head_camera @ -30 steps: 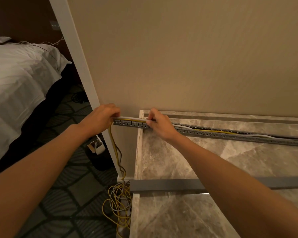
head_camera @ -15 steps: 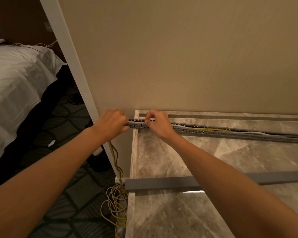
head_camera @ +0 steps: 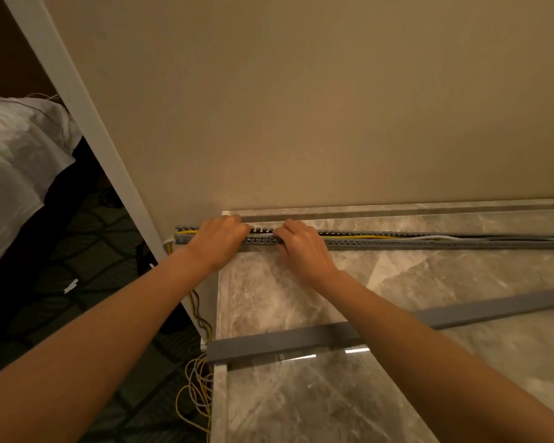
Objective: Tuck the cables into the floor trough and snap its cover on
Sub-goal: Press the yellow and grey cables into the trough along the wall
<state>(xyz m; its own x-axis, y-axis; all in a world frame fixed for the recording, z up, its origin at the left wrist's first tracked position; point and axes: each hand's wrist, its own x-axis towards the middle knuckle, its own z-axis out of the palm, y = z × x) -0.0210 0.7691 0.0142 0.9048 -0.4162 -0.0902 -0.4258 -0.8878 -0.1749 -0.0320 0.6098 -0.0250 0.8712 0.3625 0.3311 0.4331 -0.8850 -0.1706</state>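
A grey slotted cable trough (head_camera: 397, 243) lies along the marble floor (head_camera: 461, 282) near the beige wall, open on top. Yellow and white cables (head_camera: 381, 237) run inside it and leave its left end. My left hand (head_camera: 218, 243) rests over the trough near that end, fingers curled down on the cables and the near wall. My right hand (head_camera: 301, 247) sits just to the right, fingertips pressed into the trough. The flat grey cover (head_camera: 301, 342) lies loose on the marble nearer to me, partly under my right forearm.
A white door frame (head_camera: 87, 123) slants down the left. Loose yellow and grey cable loops (head_camera: 195, 388) pile on the dark patterned carpet (head_camera: 77, 251) beside the marble edge. A bed with white sheets (head_camera: 13, 174) stands at far left.
Both hands have stayed at the trough's left end. The trough's end now shows left of my left hand. The view has tilted down and shifted right.
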